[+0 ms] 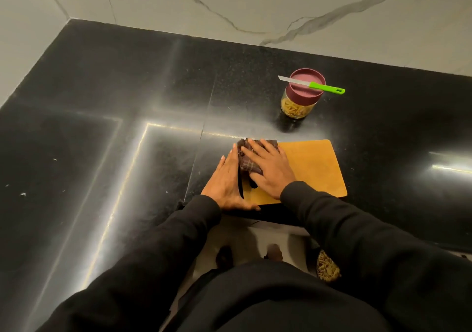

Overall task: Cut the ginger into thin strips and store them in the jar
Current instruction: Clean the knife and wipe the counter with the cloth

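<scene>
A glass jar (296, 108) with ginger strips inside stands on the black counter, closed by a maroon lid (305, 86). A green-handled knife (313, 85) lies across that lid. Nearer to me lies a wooden cutting board (314, 168). My right hand (268, 169) presses flat on a dark checked cloth (249, 161) at the board's left end. My left hand (227, 182) lies flat along the board's left edge, fingers straight.
The black polished counter (127, 101) stretches left and back to a marble wall (229, 4). Its front edge runs just below the board. A patterned object (328, 267) sits on the floor at the lower right.
</scene>
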Demonstrator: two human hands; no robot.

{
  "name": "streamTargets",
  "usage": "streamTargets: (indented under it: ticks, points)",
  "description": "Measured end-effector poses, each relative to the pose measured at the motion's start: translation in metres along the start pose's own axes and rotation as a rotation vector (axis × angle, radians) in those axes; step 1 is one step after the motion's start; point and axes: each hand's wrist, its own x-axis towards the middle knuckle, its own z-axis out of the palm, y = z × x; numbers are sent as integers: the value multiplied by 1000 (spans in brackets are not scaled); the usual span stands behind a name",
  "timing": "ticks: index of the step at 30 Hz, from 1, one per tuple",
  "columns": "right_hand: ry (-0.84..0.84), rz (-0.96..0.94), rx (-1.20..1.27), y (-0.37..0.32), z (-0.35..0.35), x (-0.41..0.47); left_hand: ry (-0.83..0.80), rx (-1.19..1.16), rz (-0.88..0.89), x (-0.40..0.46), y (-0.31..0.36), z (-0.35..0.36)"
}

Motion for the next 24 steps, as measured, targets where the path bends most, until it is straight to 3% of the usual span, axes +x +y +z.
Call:
streamTargets:
  ticks: [5,10,14,17,20,24]
  points:
    - [-13,-180,102,-11,14,-44,36,-14,13,-1,-3,1]
    - [-52,-169,300,-2,12,-87,13,106,62,-2,-6,4]
    - [-56,-155,216,33,0,-124,-13,260,100,-2,-10,6]
    - [46,-27,189,71,-11,-145,-30,258,86,0,-8,4]
    - [215,230,261,94,-18,-152,-57,245,94,-2,-2,-2]
    - [466,443,730,90,-24,-146,-113,179,63,-5,7,-5]
